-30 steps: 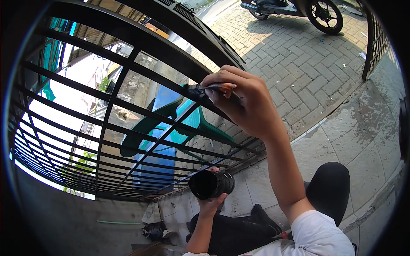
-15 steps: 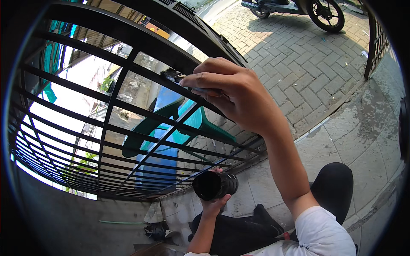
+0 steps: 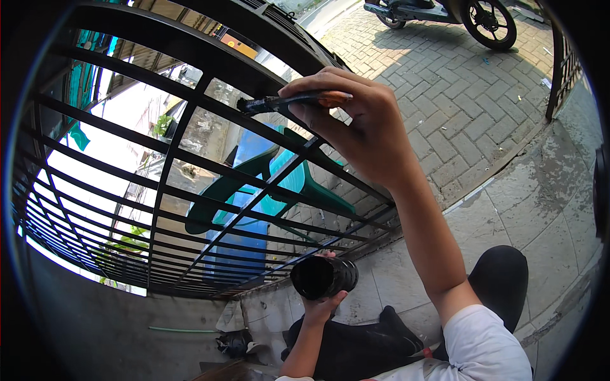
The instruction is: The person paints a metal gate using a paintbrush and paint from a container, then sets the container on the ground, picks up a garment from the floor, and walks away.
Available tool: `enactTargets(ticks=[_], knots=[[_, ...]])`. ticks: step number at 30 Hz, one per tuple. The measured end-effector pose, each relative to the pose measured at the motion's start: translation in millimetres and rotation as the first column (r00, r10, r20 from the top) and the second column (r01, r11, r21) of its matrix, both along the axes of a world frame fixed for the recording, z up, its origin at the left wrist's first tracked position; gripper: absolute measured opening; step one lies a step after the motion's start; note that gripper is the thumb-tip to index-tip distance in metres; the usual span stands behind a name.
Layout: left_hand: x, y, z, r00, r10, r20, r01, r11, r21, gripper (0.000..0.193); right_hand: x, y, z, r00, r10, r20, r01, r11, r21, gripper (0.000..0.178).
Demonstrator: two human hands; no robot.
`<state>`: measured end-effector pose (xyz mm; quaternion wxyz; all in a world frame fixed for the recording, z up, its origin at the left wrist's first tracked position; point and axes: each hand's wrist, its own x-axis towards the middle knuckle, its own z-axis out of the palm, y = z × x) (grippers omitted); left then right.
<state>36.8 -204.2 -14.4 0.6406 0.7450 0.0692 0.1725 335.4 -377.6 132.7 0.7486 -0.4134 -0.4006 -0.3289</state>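
My right hand (image 3: 356, 117) is raised at the top of the black metal railing (image 3: 171, 152), its fingers closed round a paintbrush (image 3: 298, 100). The brush has a dark, paint-coated body with some orange showing near the handle's end. Its black bristles point left and lie against or very close to a bar; I cannot tell whether they touch. Lower down, my left hand (image 3: 323, 307) grips a black cylindrical container (image 3: 343, 277) from below and the side. The container's mouth tilts toward me, and its inside looks dark.
Behind the bars stand a green plastic chair (image 3: 289, 174) and a blue panel-like object (image 3: 238, 254). A motorcycle (image 3: 486, 22) is parked on the paving (image 3: 445, 108) beyond. A dark bundle (image 3: 234, 343) and a thin green rod (image 3: 181, 329) lie at lower left.
My right hand has turned and shifted slightly, so more of the paintbrush now shows, lying nearly level. The left hand still holds the container in almost the same place.
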Motion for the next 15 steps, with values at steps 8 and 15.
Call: enactTargets(ticks=[8, 15], knots=[[4, -4, 1, 1.000, 0.006, -0.003, -0.006, 1.000, -0.020, 0.088, -4, -1, -3, 1.000, 0.015, 0.010, -0.015, 0.999, 0.031, 0.021], [5, -2, 0, 1.000, 0.004, 0.001, -0.004, 1.000, 0.000, 0.088, -7, 9, 8, 0.999, -0.004, 0.041, -0.001, 0.994, 0.114, 0.023]])
